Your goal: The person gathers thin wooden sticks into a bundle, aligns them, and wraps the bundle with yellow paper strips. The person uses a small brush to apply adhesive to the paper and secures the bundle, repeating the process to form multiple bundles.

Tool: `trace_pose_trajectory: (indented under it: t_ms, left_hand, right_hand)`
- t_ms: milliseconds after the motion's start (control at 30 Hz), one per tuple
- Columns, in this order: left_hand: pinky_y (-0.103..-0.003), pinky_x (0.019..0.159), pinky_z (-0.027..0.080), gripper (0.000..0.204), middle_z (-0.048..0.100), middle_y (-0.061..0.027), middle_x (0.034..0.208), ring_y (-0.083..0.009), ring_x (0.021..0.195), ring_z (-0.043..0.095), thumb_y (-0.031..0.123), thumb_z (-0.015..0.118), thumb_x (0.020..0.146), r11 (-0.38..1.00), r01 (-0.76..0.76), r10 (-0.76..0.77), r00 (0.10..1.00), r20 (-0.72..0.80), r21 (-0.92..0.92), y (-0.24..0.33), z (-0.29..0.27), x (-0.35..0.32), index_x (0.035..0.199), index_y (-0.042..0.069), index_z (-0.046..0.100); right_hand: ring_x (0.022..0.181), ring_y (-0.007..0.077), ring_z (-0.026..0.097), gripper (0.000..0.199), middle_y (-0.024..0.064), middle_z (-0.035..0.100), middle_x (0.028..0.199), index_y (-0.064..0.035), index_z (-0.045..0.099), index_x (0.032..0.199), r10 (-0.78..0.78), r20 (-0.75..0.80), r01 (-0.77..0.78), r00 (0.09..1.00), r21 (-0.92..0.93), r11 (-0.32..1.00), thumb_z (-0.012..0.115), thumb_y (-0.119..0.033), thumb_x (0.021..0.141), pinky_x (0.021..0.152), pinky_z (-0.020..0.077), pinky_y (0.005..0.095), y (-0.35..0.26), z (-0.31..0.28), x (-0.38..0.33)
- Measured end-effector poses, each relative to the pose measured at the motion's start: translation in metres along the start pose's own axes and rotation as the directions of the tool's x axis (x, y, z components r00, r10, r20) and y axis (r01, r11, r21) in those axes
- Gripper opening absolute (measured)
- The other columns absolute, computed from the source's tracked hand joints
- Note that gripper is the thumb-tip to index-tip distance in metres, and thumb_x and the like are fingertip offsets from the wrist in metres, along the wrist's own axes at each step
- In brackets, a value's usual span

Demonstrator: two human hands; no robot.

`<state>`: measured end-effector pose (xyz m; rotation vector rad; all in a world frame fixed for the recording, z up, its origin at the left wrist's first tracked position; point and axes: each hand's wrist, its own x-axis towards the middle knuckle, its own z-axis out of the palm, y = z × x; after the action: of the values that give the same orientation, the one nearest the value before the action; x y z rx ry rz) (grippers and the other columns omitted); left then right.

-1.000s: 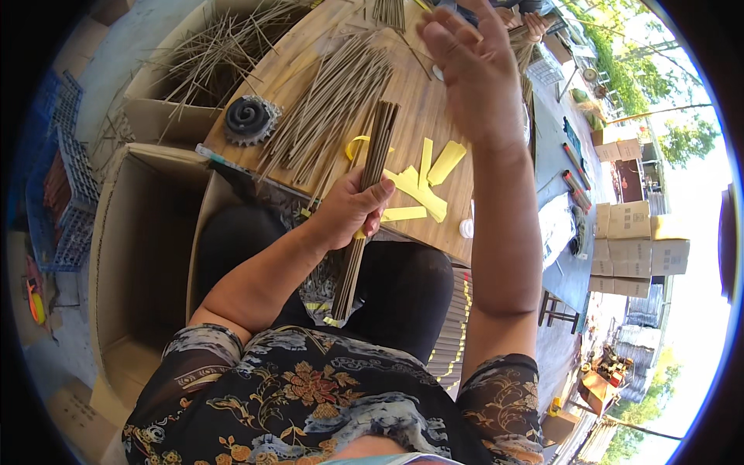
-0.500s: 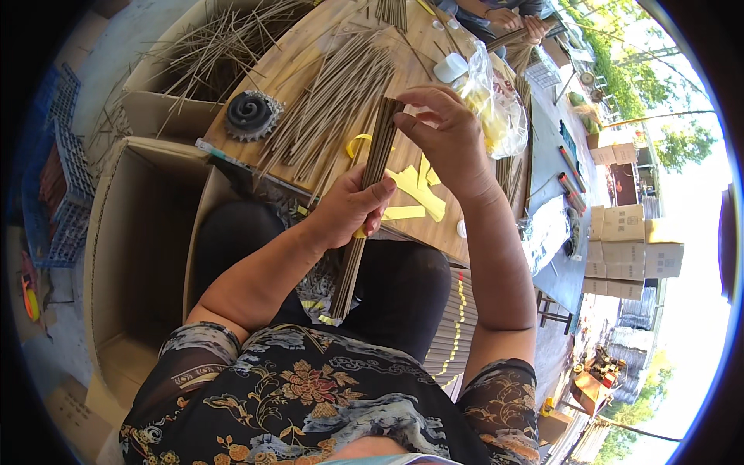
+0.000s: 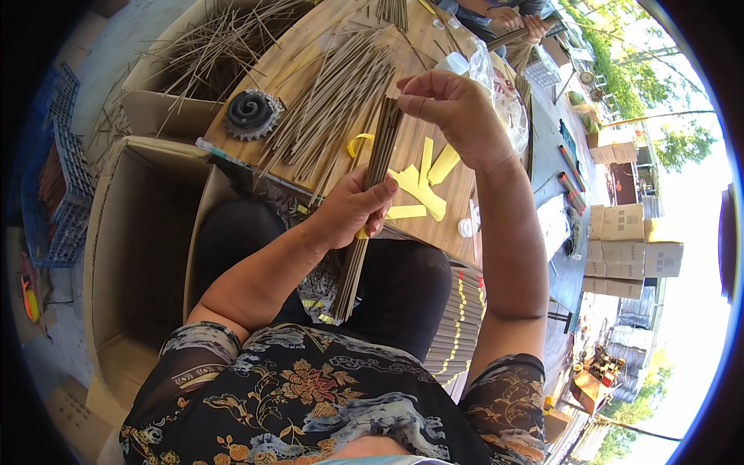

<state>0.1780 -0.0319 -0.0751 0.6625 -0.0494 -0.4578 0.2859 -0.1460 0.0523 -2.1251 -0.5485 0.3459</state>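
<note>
My left hand (image 3: 358,203) is wrapped round the middle of a bundle of thin brown incense sticks (image 3: 380,147), held upright and slightly tilted over my lap. A bit of yellow band shows below the fingers. At the bundle's top end my right hand (image 3: 449,112) is closed in a pinch, thumb and forefinger together; whatever they grip is too small to make out. Beyond the bundle, many loose incense sticks (image 3: 333,101) lie spread on the wooden table (image 3: 271,77). Yellow paper strips (image 3: 422,194) lie beside the bundle, with a curled yellow strip (image 3: 358,144) to its left.
A black coiled, toothed-edged object (image 3: 253,115) sits at the table's left edge. Open cardboard boxes stand left, one deep (image 3: 143,256), another filled with sticks (image 3: 225,46). A clear plastic bag (image 3: 508,101) and white cup (image 3: 452,65) lie right. Another person's hands (image 3: 519,23) work at the far side.
My right hand has risen slightly and moved right, its fingers closing more at the bundle's top. The plastic bag's outline looks different behind it. My left hand stays put.
</note>
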Motion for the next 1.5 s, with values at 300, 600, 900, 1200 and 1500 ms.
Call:
trace_pose_trajectory:
  t_ms: [300,600,900,1200,1500]
  left_hand:
    - [-0.020,0.039,0.036,0.021,0.045,0.0010,0.060,-0.0066,0.042,0.040,0.028,0.058,0.084,1.000,-0.021,0.021,1.000,0.016,-0.004,-0.004,-0.004,0.001,0.087,0.011,0.048]
    - [-0.020,0.040,0.036,0.020,0.045,0.0010,0.061,-0.0071,0.043,0.041,0.027,0.058,0.084,0.999,-0.044,0.044,0.999,-0.005,0.002,-0.004,-0.005,0.001,0.088,0.011,0.048]
    - [-0.021,0.039,0.035,0.037,0.045,-0.0009,0.060,-0.0086,0.042,0.042,0.045,0.042,0.089,0.997,-0.067,0.068,0.997,0.028,-0.038,-0.005,-0.007,0.004,0.089,0.008,0.046]
    - [-0.021,0.039,0.036,0.044,0.044,-0.0021,0.059,-0.0096,0.042,0.042,0.050,0.037,0.088,0.998,-0.037,0.036,0.999,-0.033,-0.040,0.001,-0.006,0.002,0.086,0.007,0.045]
    - [-0.021,0.038,0.036,0.043,0.044,-0.0011,0.057,-0.0082,0.041,0.042,0.052,0.037,0.088,0.995,-0.093,0.091,0.995,-0.041,-0.029,0.005,-0.009,0.003,0.081,0.009,0.045]
  right_hand:
    - [0.094,0.0149,0.057,0.042,0.0134,0.060,0.100,0.0012,0.044,0.120,-0.300,-0.237,0.360,0.924,0.280,0.890,0.059,-0.009,0.082,0.085,0.0441,0.0252,-0.041,0.006,0.020]
    - [0.078,0.0103,0.055,0.013,0.0044,0.057,0.084,-0.0044,0.064,0.092,-0.312,-0.122,0.273,0.942,-0.258,0.927,0.059,-0.005,0.080,0.070,0.0445,0.0224,-0.005,0.024,-0.038]
    - [0.080,0.0145,0.056,0.018,0.0069,0.057,0.089,-0.0011,0.061,0.095,-0.314,-0.114,0.255,0.943,-0.362,0.897,0.055,0.000,0.079,0.071,0.0456,0.0242,0.010,0.035,-0.042]
    - [0.079,0.0278,0.058,0.019,0.0108,0.058,0.087,-0.0045,0.063,0.088,-0.352,-0.163,0.263,0.922,-0.404,0.876,0.054,-0.001,0.072,0.069,0.0473,0.0330,0.014,0.043,-0.037]
    - [0.083,0.0265,0.057,0.017,0.0068,0.058,0.087,-0.0071,0.063,0.084,-0.430,-0.138,0.311,0.892,-0.503,0.806,0.055,-0.004,0.070,0.070,0.0473,0.0339,0.015,0.052,-0.035]
